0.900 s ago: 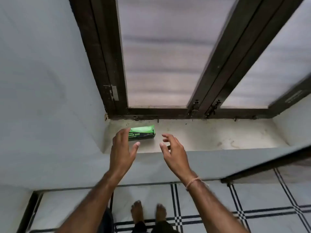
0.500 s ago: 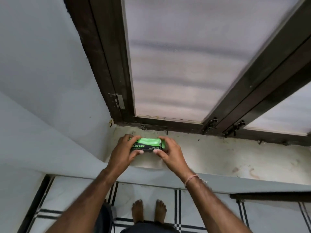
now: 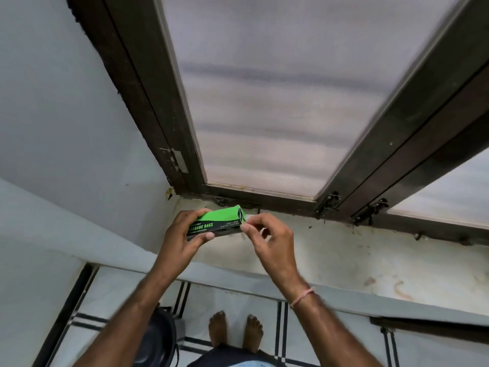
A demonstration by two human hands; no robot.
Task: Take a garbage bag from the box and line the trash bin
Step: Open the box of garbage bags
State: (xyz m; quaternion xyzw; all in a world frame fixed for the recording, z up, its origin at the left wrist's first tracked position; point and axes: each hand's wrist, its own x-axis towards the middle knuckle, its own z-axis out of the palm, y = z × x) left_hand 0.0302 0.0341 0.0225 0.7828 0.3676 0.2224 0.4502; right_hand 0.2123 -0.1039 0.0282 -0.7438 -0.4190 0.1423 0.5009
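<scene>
A green box (image 3: 221, 220) (lettered "GARBAGE BAGS") is gripped over the sill (image 3: 344, 252) by the left hand (image 3: 180, 234), its end pinched by the right hand (image 3: 274, 241).

A frosted window (image 3: 277, 102) in a dark wooden frame (image 3: 143, 96) lets in soft daylight. A metal hinge (image 3: 177, 160) sits on the frame's left post, and two latches (image 3: 328, 205) along its bottom rail. Below runs a stained pale sill (image 3: 370, 258); a plain pale wall (image 3: 66, 102) stands on the left. The white floor tiles (image 3: 232, 298) carry black lines.
</scene>
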